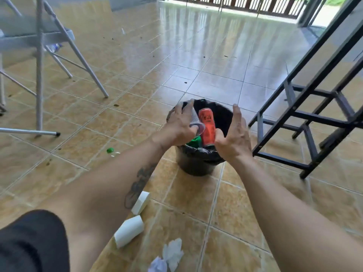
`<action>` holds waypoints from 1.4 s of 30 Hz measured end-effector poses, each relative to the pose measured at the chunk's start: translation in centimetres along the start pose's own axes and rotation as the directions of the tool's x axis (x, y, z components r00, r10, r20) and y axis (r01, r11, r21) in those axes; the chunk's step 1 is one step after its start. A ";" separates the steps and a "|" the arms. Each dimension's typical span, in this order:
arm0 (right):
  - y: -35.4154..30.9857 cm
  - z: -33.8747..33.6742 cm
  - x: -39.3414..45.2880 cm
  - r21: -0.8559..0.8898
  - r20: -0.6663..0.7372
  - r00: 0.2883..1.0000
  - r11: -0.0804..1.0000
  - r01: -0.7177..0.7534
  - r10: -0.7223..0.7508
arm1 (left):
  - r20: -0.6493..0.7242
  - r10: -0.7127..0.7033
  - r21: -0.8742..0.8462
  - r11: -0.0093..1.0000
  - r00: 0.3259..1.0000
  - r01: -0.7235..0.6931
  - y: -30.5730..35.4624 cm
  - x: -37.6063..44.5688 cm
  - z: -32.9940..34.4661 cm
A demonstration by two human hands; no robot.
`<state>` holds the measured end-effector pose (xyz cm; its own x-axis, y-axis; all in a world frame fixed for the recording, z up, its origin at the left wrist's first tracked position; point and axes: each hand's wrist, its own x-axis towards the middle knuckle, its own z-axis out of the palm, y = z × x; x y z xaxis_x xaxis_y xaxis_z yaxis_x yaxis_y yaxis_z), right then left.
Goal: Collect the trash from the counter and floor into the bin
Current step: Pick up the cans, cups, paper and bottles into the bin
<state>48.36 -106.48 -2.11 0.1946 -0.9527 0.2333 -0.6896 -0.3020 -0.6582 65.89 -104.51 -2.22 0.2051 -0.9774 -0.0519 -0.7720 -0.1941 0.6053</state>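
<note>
Both hands hung over the black bin (198, 163), which stood on the tan tiled floor (137, 79) and was lined with a black bag. The left hand (179, 127) was closed around a clear plastic cup (196, 122), held tilted over the bin's mouth. The right hand (234, 138) was spread, fingers apart and gripping nothing, with a red can (206, 126) just beside its thumb, upright in the bin's opening; whether the thumb touched the can could not be told. Something green (193, 142) showed inside the bin below the cup. On the floor near the left forearm lay two white paper cups (129, 230) on their sides, and crumpled white tissue (170, 254) lay closer still. A green bottle cap (110, 150) sat on the tiles left of the bin. A grey folding chair (59, 36) stood far left, a black metal frame (314, 114) to the right
</note>
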 end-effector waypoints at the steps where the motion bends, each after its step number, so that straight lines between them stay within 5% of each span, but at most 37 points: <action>1: 0.2 0.3 -0.9 0.018 0.002 1.000 1.000 0.017 -0.017 | -0.012 0.015 0.008 1.000 1.000 -0.015 -0.7 -0.3 0.4; 8: 2.7 3.4 -9.9 0.103 0.066 0.973 0.971 0.214 -0.221 | -0.146 0.177 -0.036 0.982 0.973 -0.184 -6.2 -7.7 3.2; 14: 3.4 6.3 -15.6 0.091 0.369 0.907 0.979 0.181 -0.202 | -0.134 -0.009 -0.054 0.999 0.991 0.001 -12.8 -15.2 6.9; 21: 4.3 10.6 -22.1 -0.177 0.795 0.606 0.960 0.217 0.010 | 0.110 -0.153 0.175 0.976 0.982 0.132 -19.1 -22.0 10.4; 26: 6.8 13.9 -26.9 -0.317 0.896 0.396 0.914 0.255 0.200 | 0.219 -0.185 0.503 0.863 0.958 0.052 -21.8 -23.7 11.6; 36: 7.8 16.8 -30.5 -0.382 0.879 0.436 0.835 0.397 0.195 | 0.302 -0.321 0.577 0.811 0.898 0.096 -23.3 -25.0 12.1; 42: 8.8 16.0 -28.1 -0.403 0.860 0.462 0.844 0.353 0.217 | 0.200 -0.325 0.475 0.857 0.924 0.199 -22.3 -24.0 12.4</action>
<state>47.98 -82.94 -25.91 0.5400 -0.5342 -0.6504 -0.7947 -0.5782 -0.1849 70.71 -77.73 -24.36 0.3206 -0.8571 -0.4033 -0.9068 -0.4007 0.1308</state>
